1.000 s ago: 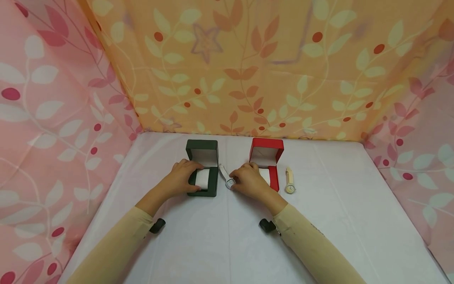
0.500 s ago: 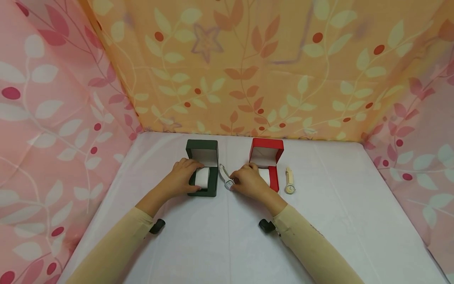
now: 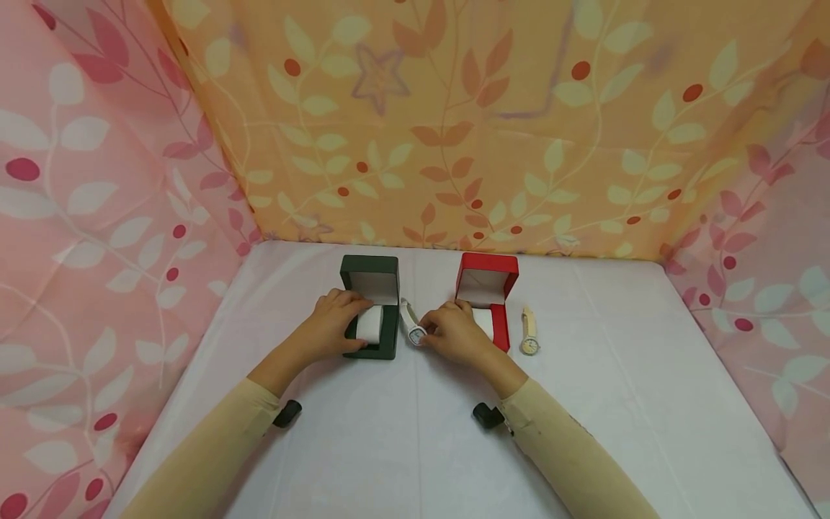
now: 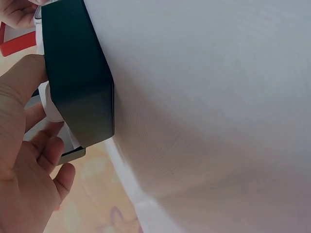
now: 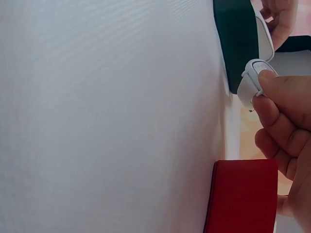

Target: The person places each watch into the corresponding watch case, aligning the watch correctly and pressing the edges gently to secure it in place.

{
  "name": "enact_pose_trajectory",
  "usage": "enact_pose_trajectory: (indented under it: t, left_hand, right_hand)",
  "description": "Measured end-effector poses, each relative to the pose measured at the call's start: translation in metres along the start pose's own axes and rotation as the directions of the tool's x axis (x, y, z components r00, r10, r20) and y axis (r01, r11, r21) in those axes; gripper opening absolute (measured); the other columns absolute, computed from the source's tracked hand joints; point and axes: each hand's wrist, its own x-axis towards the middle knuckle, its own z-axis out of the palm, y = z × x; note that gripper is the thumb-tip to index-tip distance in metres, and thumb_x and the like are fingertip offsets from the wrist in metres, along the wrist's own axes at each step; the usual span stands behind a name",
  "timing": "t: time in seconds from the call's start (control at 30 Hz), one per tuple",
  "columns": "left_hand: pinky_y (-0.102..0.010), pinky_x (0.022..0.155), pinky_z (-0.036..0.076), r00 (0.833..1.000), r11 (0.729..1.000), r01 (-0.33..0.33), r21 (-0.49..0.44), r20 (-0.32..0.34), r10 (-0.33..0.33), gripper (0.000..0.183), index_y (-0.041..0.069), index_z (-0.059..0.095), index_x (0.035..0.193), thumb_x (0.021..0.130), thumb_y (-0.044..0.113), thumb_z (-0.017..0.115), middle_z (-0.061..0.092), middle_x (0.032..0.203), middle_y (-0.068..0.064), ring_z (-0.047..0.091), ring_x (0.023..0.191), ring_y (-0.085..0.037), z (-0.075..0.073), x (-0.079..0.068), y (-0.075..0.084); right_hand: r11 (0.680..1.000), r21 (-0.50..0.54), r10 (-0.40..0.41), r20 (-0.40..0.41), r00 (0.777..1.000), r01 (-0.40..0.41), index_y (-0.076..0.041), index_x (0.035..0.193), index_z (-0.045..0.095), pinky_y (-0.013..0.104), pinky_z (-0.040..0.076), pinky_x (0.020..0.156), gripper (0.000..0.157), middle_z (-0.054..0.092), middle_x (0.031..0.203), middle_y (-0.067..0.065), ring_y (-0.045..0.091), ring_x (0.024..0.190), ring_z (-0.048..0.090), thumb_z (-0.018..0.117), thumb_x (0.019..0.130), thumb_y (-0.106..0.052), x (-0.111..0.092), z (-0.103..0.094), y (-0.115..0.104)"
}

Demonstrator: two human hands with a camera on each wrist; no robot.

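An open green watch box (image 3: 389, 331) stands left of centre with a white cushion (image 3: 369, 326) in it. My left hand (image 3: 331, 322) holds this cushion, thumb at the near end and fingers at the far end. Between the boxes, my right hand (image 3: 456, 331) pinches a wristwatch (image 3: 415, 334) with a white strap by its case. In the right wrist view, thumb and forefinger grip the wristwatch (image 5: 250, 82) close to the green box (image 5: 238, 43). An open red watch box (image 3: 500, 324), with its own white cushion (image 3: 483, 321), lies partly hidden behind my right hand.
A second wristwatch (image 3: 529, 339) with a cream strap lies right of the red box. Everything rests on a white-covered table (image 3: 415, 432). Patterned cloth (image 3: 421, 130) hangs at the back and along both sides.
My right hand has shifted the white-strapped wristwatch slightly left, towards the green box, and its case has turned a little. My left hand stays in place on the cushion.
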Motion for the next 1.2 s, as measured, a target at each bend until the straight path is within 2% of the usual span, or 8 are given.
enact_pose_trajectory:
  t: [0.17, 0.3, 0.5, 0.63, 0.87, 1.2]
  left_hand:
    - [-0.052, 0.099, 0.037, 1.000, 1.000, 0.013, 0.018, 0.002, -0.013, 0.074, 0.014, 0.058, 0.141, 0.079, 0.040, 0.088, 0.059, 0.136, -0.010, 0.046, 0.124, -0.030, 0.003, 0.000, -0.002]
    - [-0.052, 0.097, 0.037, 1.000, 1.000, 0.016, 0.024, -0.011, -0.016, 0.076, 0.010, 0.057, 0.140, 0.078, 0.041, 0.088, 0.060, 0.135, -0.013, 0.047, 0.123, -0.031, 0.002, 0.000, -0.001]
    - [-0.052, 0.096, 0.037, 0.999, 0.999, -0.003, 0.054, -0.049, 0.005, 0.076, 0.006, 0.056, 0.137, 0.078, 0.040, 0.089, 0.059, 0.134, -0.013, 0.047, 0.122, -0.032, -0.001, -0.002, 0.002]
    - [-0.052, 0.097, 0.037, 0.997, 0.996, -0.018, 0.085, -0.076, 0.025, 0.076, 0.005, 0.056, 0.136, 0.077, 0.040, 0.089, 0.058, 0.134, -0.013, 0.047, 0.122, -0.032, -0.002, -0.004, 0.005]
    - [-0.052, 0.095, 0.038, 0.990, 0.992, -0.022, 0.125, -0.133, 0.039, 0.077, 0.006, 0.057, 0.134, 0.074, 0.041, 0.091, 0.057, 0.134, -0.013, 0.047, 0.122, -0.032, -0.001, -0.008, 0.007]
    - [-0.050, 0.091, 0.037, 0.967, 0.977, -0.063, 0.205, -0.229, 0.110, 0.080, 0.005, 0.055, 0.128, 0.069, 0.041, 0.095, 0.056, 0.130, -0.014, 0.048, 0.118, -0.034, 0.002, -0.012, 0.010]
  right_hand:
    - [0.999, 0.038, 0.011, -0.007, 1.000, -0.011, -0.017, 0.101, 0.078, 0.057, 0.021, 0.116, 0.018, 0.070, 0.083, -0.011, 0.013, 0.094, 0.054, 0.085, 0.085, -0.020, -0.002, -0.003, -0.002]
    - [0.997, 0.073, 0.017, -0.018, 1.000, -0.015, -0.016, 0.102, 0.078, 0.056, 0.022, 0.116, 0.019, 0.070, 0.084, -0.011, 0.014, 0.094, 0.054, 0.085, 0.085, -0.020, -0.003, -0.004, -0.001]
    - [0.988, 0.153, 0.035, -0.027, 0.999, -0.030, -0.014, 0.105, 0.077, 0.053, 0.024, 0.115, 0.021, 0.071, 0.087, -0.010, 0.017, 0.096, 0.055, 0.084, 0.086, -0.021, -0.007, -0.009, -0.001]
    - [0.980, 0.196, 0.038, -0.050, 0.998, -0.027, -0.014, 0.106, 0.077, 0.049, 0.030, 0.110, 0.021, 0.071, 0.089, -0.008, 0.023, 0.096, 0.057, 0.084, 0.087, -0.021, -0.011, -0.013, -0.002]
    - [0.967, 0.248, 0.074, -0.072, 0.995, -0.055, -0.018, 0.105, 0.078, 0.046, 0.034, 0.104, 0.020, 0.068, 0.089, -0.011, 0.024, 0.099, 0.058, 0.084, 0.086, -0.023, -0.017, -0.020, -0.004]
    - [0.946, 0.312, 0.117, -0.085, 0.990, -0.085, -0.022, 0.103, 0.078, 0.035, 0.045, 0.078, 0.018, 0.066, 0.090, -0.010, 0.025, 0.094, 0.056, 0.085, 0.086, -0.025, -0.025, -0.024, -0.003]
